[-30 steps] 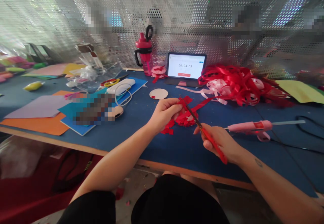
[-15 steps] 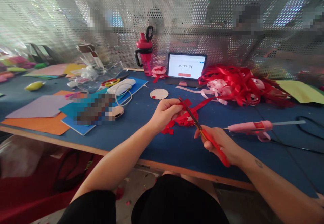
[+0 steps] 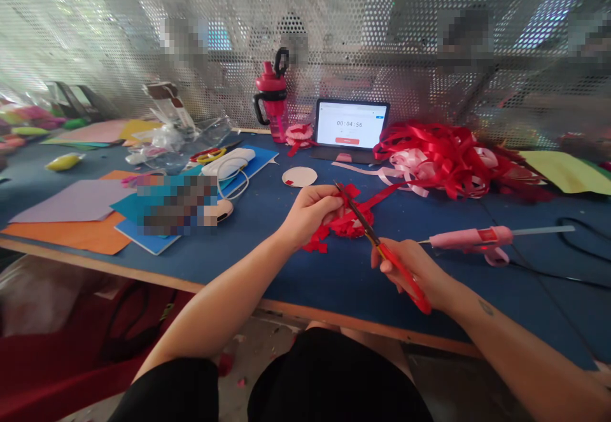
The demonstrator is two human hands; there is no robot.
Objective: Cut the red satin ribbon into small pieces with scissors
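My left hand (image 3: 315,213) pinches a red ribbon (image 3: 382,198) near its end, just left of the scissor blades. The strip runs back to the right toward a large heap of red and pink ribbon (image 3: 443,158). My right hand (image 3: 410,269) is closed around the red handles of a pair of scissors (image 3: 367,228), whose dark blades point up and left across the ribbon by my left fingertips. Below the blades lie cut red ribbon pieces (image 3: 317,242) on the blue tabletop. A round white disc (image 3: 299,177) with a small red square on it rests behind my left hand.
A pink glue gun (image 3: 470,239) with a black cord lies at right. Behind stand a tablet (image 3: 352,123) showing a timer and a red bottle (image 3: 273,100). Coloured paper sheets (image 3: 67,202), a white cabled device (image 3: 229,161) and plastic wrapping (image 3: 167,135) spread over the left side.
The scissors and my right hand have shifted very slightly, and the right fingers look drawn in a little. My left hand keeps its pinch on the ribbon.
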